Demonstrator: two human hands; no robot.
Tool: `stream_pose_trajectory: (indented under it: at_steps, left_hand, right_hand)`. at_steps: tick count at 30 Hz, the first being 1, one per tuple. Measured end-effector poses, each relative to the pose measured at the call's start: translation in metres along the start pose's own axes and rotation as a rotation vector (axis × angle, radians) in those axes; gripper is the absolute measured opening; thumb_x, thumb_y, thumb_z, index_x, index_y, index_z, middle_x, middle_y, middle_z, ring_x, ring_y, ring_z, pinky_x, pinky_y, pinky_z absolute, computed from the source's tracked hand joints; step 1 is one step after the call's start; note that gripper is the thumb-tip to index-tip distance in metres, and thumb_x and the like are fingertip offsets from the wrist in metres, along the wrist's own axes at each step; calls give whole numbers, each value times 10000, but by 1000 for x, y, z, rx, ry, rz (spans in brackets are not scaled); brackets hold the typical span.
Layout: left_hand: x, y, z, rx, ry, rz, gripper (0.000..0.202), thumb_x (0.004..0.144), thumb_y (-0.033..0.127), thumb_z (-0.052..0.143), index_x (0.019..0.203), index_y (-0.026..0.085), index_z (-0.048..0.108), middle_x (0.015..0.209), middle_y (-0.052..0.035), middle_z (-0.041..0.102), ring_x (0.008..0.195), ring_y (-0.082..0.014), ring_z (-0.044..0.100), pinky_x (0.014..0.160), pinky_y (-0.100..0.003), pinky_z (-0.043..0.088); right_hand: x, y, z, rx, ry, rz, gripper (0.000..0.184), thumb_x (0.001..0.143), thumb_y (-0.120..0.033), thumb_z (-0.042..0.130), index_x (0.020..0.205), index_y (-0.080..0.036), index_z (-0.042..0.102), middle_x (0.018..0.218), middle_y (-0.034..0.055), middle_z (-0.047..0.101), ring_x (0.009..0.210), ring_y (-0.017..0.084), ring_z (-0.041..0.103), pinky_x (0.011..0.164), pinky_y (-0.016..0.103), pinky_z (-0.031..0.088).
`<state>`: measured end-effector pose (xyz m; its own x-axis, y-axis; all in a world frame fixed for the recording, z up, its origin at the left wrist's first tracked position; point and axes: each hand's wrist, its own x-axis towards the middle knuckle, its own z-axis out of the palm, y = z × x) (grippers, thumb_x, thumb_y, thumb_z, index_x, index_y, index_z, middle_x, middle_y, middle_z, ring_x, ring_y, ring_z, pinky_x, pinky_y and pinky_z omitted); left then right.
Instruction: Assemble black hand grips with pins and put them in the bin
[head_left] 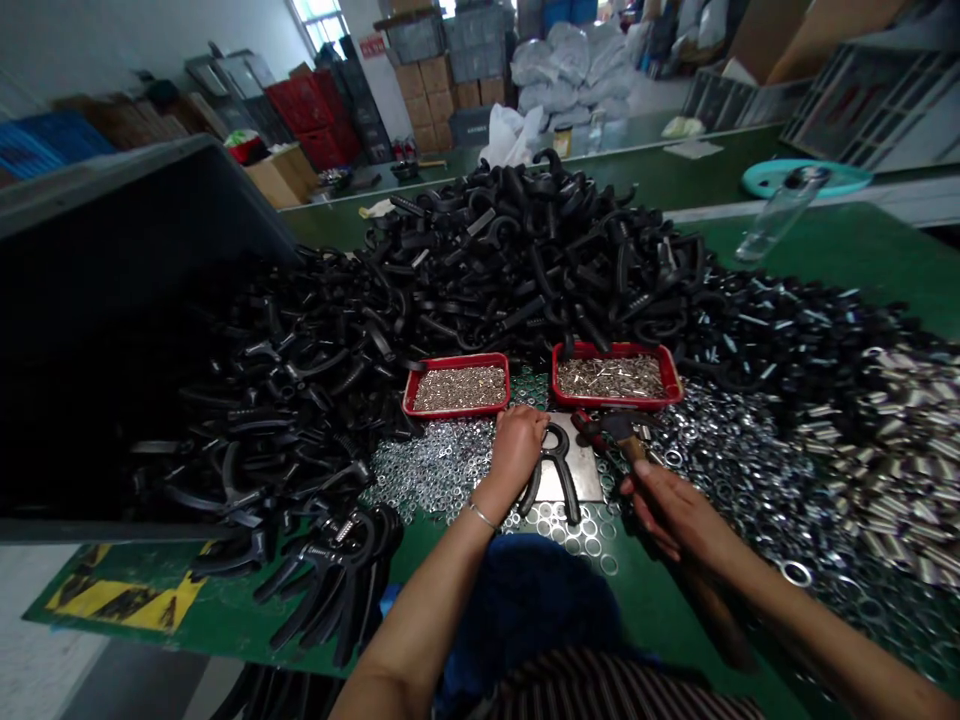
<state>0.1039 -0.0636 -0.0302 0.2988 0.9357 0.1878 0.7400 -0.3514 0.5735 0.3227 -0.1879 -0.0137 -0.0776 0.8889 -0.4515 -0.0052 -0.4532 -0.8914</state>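
Observation:
My left hand (516, 443) is closed on a black plastic gripper part (556, 468) and presses it onto a small metal plate (583, 470) on the green table. My right hand (670, 510) is wrapped round the wooden handle of a hammer (611, 428). Its dark head with red on it hovers just right of the part, above the plate's far corner. Two red trays lie just beyond: the left one (457, 387) holds small silver pieces, the right one (616, 376) small metal pins.
A big heap of black handle parts (525, 260) fills the table's middle and left. Loose steel washers (435, 465) and metal sleeves (892, 450) spread to both sides. A dark bin (112, 300) stands left, a clear bottle (780, 212) far right.

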Motion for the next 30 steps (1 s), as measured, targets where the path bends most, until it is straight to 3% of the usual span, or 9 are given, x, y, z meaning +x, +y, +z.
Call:
stream_pose_trajectory:
  at_steps: [6, 9, 14, 20, 23, 26, 28, 30]
  left_hand:
    - [3, -6, 3, -206, -16, -27, 173, 928, 154, 562, 952, 167, 733, 974, -77, 726, 938, -191, 660, 889, -306, 485]
    - [3, -7, 3, -215, -25, -21, 161, 926, 157, 570, 947, 166, 729, 976, -76, 724, 943, -190, 657, 894, -304, 486]
    - [-2, -2, 1, 76, -11, 123, 177, 966, 202, 525, 958, 144, 692, 953, -92, 680, 951, -221, 606, 931, -369, 444]
    - [-7, -2, 1, 437, -30, 389, 180, 964, 151, 477, 1012, 129, 649, 978, -109, 615, 966, -255, 537, 926, -407, 415]
    - [-7, -2, 1, 407, -29, 348, 176, 973, 180, 484, 1021, 130, 646, 978, -102, 620, 970, -247, 545, 916, -398, 426]
    - [-19, 3, -4, 280, 59, 237, 271, 971, 312, 538, 1162, 132, 605, 1125, -123, 622, 1076, -252, 545, 952, -408, 430]
    - [-34, 7, -10, 208, 126, 189, 336, 975, 356, 533, 1234, 145, 569, 1229, -131, 600, 1156, -255, 526, 1001, -426, 414]
    - [-54, 11, -16, 181, 115, 202, 271, 1000, 314, 482, 1198, 164, 590, 1205, -110, 622, 1149, -244, 536, 1019, -426, 407]
  right_hand:
    - [-6, -7, 0, -23, -55, 17, 427, 900, -625, 550, 1007, -213, 512, 545, -93, 508, 298, 45, 331, 278, 156, 264]
    - [-7, -14, 0, -62, -76, -31, 462, 921, -633, 497, 1127, -219, 506, 582, -79, 549, 313, 55, 369, 303, 173, 304]
    - [-5, -27, -3, -239, -24, -30, 490, 887, -655, 526, 1123, -226, 546, 655, -49, 580, 369, 69, 422, 315, 191, 308]
    - [-10, -32, -4, -197, -24, -34, 516, 918, -653, 462, 1194, -221, 522, 711, -27, 628, 353, 67, 376, 302, 194, 297]
    - [-9, -34, -7, -240, -44, -13, 525, 932, -648, 429, 1204, -212, 532, 668, -28, 618, 345, 78, 372, 309, 206, 294]
    - [-6, -47, -13, -372, -62, -29, 488, 939, -634, 412, 1158, -221, 549, 699, -14, 636, 373, 100, 412, 337, 231, 305]
    - [-5, -64, -15, -523, -64, -147, 439, 953, -610, 402, 1043, -218, 578, 684, -4, 631, 438, 124, 475, 405, 251, 351]
    - [-4, -81, -13, -671, -29, -329, 415, 977, -579, 377, 943, -219, 579, 667, 8, 622, 530, 149, 538, 507, 274, 399]
